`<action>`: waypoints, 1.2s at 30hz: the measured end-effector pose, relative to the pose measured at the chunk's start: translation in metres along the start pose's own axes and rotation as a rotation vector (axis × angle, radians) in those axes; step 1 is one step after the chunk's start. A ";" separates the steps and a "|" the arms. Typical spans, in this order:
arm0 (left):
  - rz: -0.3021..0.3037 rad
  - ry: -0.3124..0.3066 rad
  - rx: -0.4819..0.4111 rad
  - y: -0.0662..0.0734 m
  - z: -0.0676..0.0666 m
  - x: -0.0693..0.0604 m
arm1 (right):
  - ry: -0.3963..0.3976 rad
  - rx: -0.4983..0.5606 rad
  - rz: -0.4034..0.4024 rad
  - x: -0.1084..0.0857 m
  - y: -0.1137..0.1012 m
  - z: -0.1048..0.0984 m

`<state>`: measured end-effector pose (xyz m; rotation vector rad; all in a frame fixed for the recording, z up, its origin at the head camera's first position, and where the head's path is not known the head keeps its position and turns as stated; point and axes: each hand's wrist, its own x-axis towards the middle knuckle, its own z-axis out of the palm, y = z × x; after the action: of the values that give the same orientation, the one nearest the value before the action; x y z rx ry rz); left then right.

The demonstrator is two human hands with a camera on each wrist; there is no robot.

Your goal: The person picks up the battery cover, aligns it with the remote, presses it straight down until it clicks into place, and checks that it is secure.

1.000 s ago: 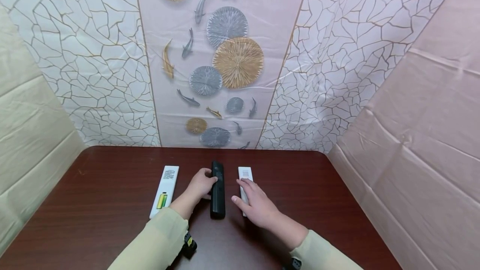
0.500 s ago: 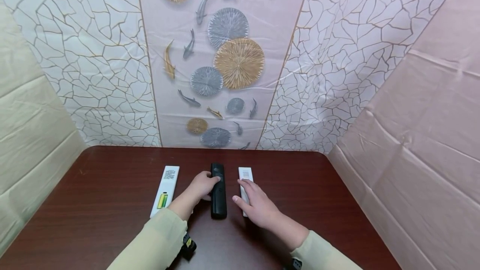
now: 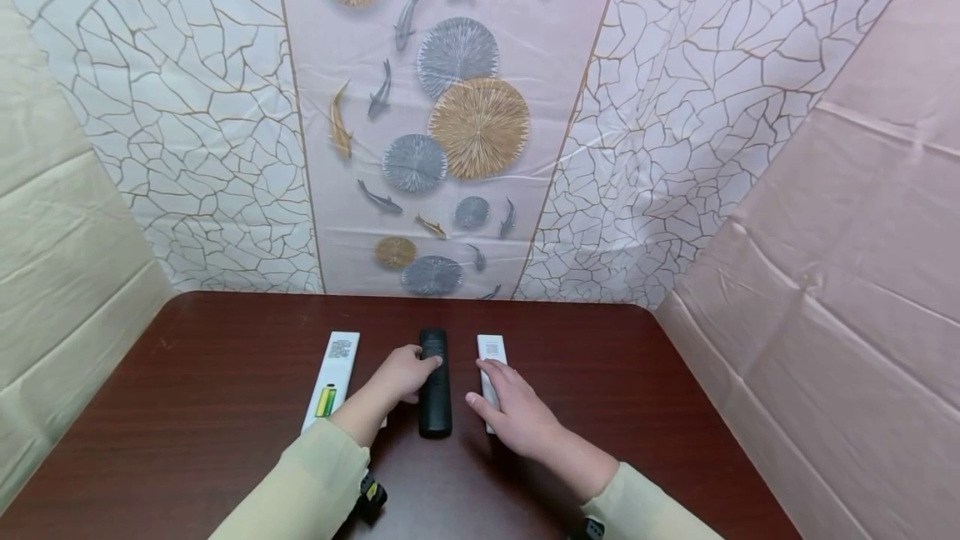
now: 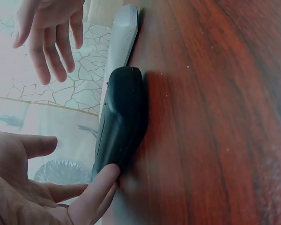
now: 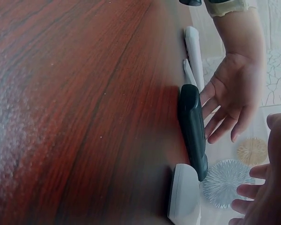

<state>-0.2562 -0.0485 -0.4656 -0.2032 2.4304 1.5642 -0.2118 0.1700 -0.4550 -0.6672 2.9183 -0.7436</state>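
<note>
A black remote control (image 3: 435, 407) lies lengthwise in the middle of the table. My left hand (image 3: 401, 373) is at its left side, thumb over the remote's edge in the head view; in the left wrist view the thumb stands apart and fingertips (image 4: 110, 172) touch or nearly touch the remote. To the right lies a white remote control (image 3: 491, 347), partly hidden beneath my right hand (image 3: 517, 415). That hand hovers with fingers extended, apart from the remote in the right wrist view. Another white remote control (image 3: 333, 365), showing a printed label and yellow-green batteries, lies at the left.
A small white piece (image 5: 188, 70) lies between the left white remote and the black one, mostly hidden by my left wrist in the head view. The brown wooden table (image 3: 600, 382) ends at a patterned cloth backdrop (image 3: 480, 215), with plain cloth walls at both sides.
The black remote has turned slightly about its length and shifted a little nearer me. My left hand has eased slightly along with it. The right hand stays nearly still.
</note>
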 end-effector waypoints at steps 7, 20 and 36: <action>0.017 0.012 0.164 0.003 -0.005 -0.007 | 0.001 0.000 0.002 0.001 0.001 0.000; 0.220 0.100 0.436 -0.004 -0.019 -0.030 | 0.005 -0.004 -0.024 0.002 -0.002 0.001; 0.346 0.156 0.606 -0.018 -0.049 -0.078 | 0.017 -0.021 -0.085 -0.002 -0.014 0.005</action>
<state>-0.1835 -0.1021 -0.4403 0.2255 3.0542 0.8593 -0.2036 0.1578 -0.4536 -0.7951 2.9335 -0.7311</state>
